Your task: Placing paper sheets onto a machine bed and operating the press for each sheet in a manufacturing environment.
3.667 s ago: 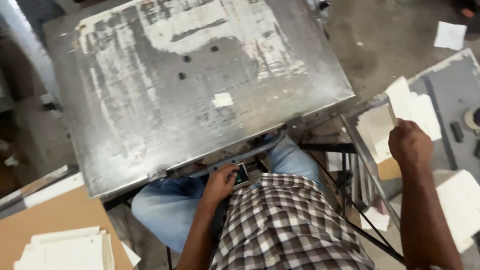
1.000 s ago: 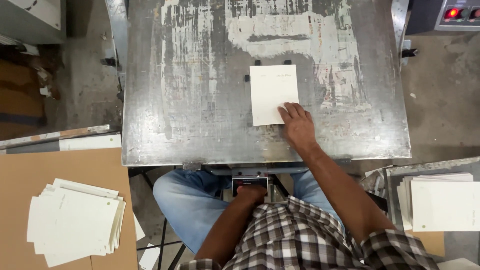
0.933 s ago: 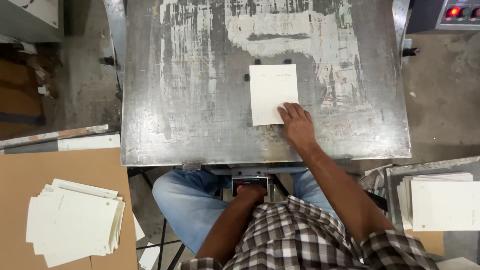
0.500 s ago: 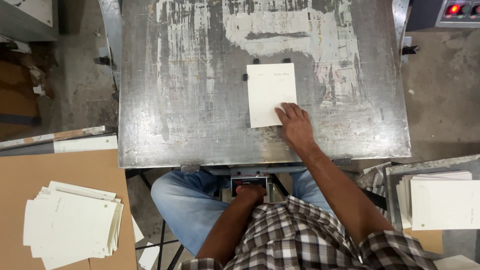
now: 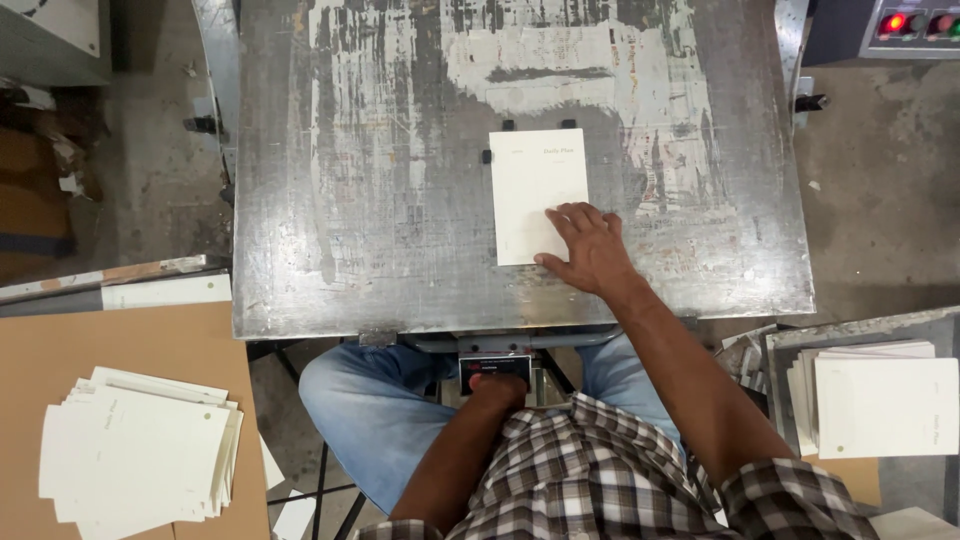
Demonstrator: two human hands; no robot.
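Observation:
A cream card sheet (image 5: 532, 185) lies on the worn metal plate (image 5: 380, 200), its top and left edges against small black stops. My right hand (image 5: 588, 245) rests flat on the sheet's lower right corner, fingers spread. Below the plate's front edge, my left hand (image 5: 497, 388) is closed over a small control box (image 5: 490, 364) with a red button between my knees.
A fanned pile of cream sheets (image 5: 135, 455) lies on a brown board at the lower left. Another stack of sheets (image 5: 880, 405) sits in a tray at the right. A panel with red lights (image 5: 915, 25) is at the top right.
Since 3.7 s ago, my right hand has brought a sheet from the right stack onto the plate. Over the last second it has nudged the sheet up against the stops.

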